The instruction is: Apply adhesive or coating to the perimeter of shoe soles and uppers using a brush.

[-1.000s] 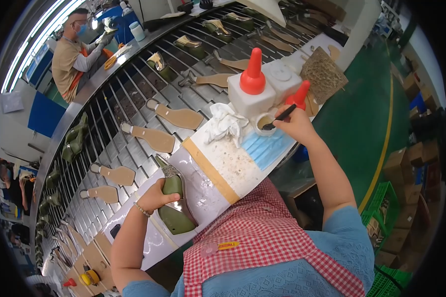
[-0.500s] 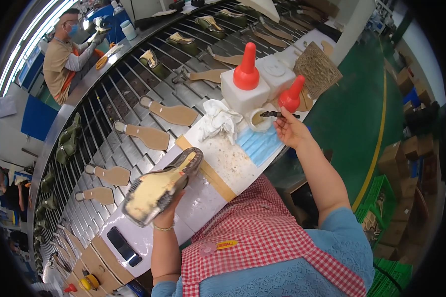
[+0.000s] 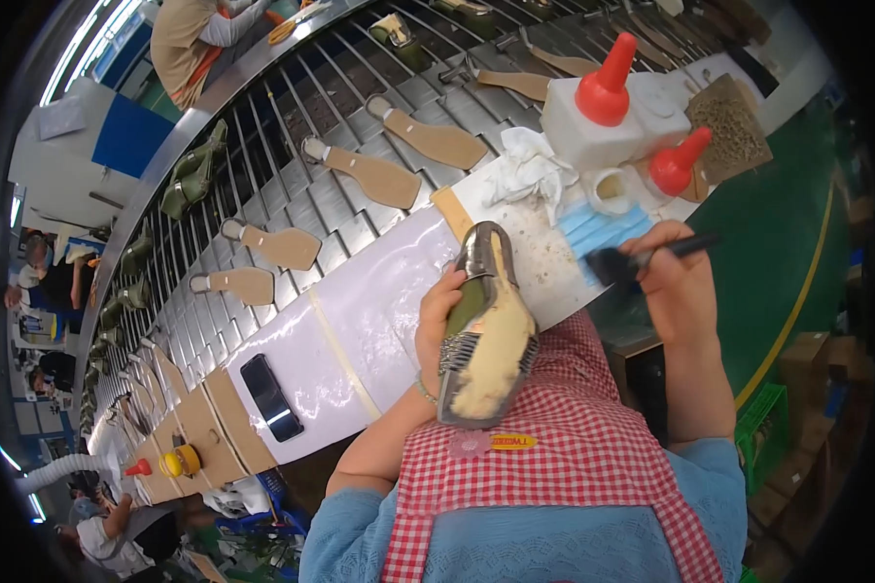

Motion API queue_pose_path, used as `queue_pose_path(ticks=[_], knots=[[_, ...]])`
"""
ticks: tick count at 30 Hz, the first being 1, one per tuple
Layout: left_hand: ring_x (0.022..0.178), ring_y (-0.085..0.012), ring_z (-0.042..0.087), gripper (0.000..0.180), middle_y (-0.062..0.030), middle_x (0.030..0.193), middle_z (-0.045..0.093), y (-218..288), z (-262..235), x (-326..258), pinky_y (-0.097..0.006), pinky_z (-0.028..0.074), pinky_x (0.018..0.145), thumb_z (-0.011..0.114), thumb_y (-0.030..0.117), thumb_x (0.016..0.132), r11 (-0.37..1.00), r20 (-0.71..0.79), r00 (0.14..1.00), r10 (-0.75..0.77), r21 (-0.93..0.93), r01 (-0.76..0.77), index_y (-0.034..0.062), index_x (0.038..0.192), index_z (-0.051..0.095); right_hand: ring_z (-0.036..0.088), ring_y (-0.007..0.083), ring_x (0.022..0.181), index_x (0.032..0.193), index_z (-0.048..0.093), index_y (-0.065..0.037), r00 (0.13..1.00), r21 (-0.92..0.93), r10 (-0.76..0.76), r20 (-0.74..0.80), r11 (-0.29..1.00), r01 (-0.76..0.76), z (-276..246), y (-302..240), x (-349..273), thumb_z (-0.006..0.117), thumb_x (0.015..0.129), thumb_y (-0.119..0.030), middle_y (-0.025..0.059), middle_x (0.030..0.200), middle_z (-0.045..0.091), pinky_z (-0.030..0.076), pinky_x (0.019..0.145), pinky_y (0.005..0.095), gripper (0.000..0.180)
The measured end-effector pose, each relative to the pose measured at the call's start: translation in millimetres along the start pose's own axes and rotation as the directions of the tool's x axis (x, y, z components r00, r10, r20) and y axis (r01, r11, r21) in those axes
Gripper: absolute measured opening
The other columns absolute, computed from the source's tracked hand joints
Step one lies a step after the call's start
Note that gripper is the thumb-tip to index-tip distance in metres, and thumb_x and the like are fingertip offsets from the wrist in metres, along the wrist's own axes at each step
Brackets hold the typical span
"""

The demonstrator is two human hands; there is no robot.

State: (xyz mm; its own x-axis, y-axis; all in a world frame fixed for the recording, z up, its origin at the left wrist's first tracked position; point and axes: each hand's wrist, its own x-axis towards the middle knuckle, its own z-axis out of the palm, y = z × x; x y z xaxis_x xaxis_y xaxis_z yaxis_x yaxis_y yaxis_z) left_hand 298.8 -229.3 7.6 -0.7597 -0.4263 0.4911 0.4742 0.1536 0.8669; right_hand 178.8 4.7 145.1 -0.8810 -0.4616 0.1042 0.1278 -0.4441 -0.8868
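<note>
Red-clad in a check apron (image 3: 574,468), gripping a shoe (image 3: 496,355) in the left hand (image 3: 433,325). Wrapping that hand snugly round the green side, leaving some fingertips hidden. Holding the shoe sole-up, showing a cream underside and a silvery upper end, and tilting it in front of the apron, overlapping the near edge of a white board (image 3: 292,330). Clasping a black brush (image 3: 612,265) in the right hand (image 3: 676,282), closing the fingers on the handle and pointing the bristles leftward, well apart from the shoe. Overlapping the edge of a blue mask (image 3: 603,228) with the bristles; being unable to tell whether touching. Seeing, beyond the mask, an open jar (image 3: 610,189) near a crumpled rag (image 3: 530,175) and white bottles (image 3: 578,126) with red spouts (image 3: 610,85). Having a phone (image 3: 270,396) lying on the board's left part. Facing insoles (image 3: 365,175) lying on a metal rack (image 3: 329,236), with green shoes (image 3: 192,173) along its left side and a co-worker (image 3: 199,49) beyond.
</note>
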Motion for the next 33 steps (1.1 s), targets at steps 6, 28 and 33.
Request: queue_pose_path(ticks=[6, 28, 33], knots=[[0.122, -0.0406, 0.049, 0.050, -0.0215, 0.124, 0.054, 17, 6, 3, -0.044, 0.043, 0.098, 0.075, 0.009, 0.073, 0.961, 0.064, 0.991, 0.118, 0.245, -0.130, 0.0023, 0.114, 0.047, 0.062, 0.0177, 0.091, 0.096, 0.062, 0.002, 0.973, -0.275, 0.080, 0.217, 0.961, -0.018, 58, 12, -23, 0.070, 0.077, 0.002, 0.0145, 0.099, 0.065, 0.049, 0.080, 0.0288, 0.020], [0.120, -0.0412, 0.050, 0.047, -0.0220, 0.121, 0.055, 19, 5, 2, -0.045, 0.044, 0.097, 0.073, 0.010, 0.074, 0.952, 0.060, 0.993, 0.100, 0.285, -0.113, 0.0010, 0.112, 0.047, 0.066, 0.0267, 0.080, 0.083, 0.064, -0.002, 0.913, -0.632, -0.181, 0.367, 0.672, 0.387, 75, 8, -33, 0.076, 0.069, -0.002, 0.0100, 0.081, 0.065, 0.051, 0.068, 0.0333, 0.018], [0.118, -0.0410, 0.051, 0.047, -0.0219, 0.122, 0.054, 23, -4, 7, -0.046, 0.044, 0.098, 0.073, 0.009, 0.075, 0.962, 0.066, 0.993, 0.100, 0.249, -0.113, 0.0010, 0.113, 0.048, 0.066, 0.0243, 0.081, 0.084, 0.064, -0.001, 0.866, -0.524, -0.146, 0.478, 0.743, 0.415, 81, 4, -33, 0.075, 0.071, -0.002, 0.0111, 0.085, 0.066, 0.051, 0.070, 0.0315, 0.018]])
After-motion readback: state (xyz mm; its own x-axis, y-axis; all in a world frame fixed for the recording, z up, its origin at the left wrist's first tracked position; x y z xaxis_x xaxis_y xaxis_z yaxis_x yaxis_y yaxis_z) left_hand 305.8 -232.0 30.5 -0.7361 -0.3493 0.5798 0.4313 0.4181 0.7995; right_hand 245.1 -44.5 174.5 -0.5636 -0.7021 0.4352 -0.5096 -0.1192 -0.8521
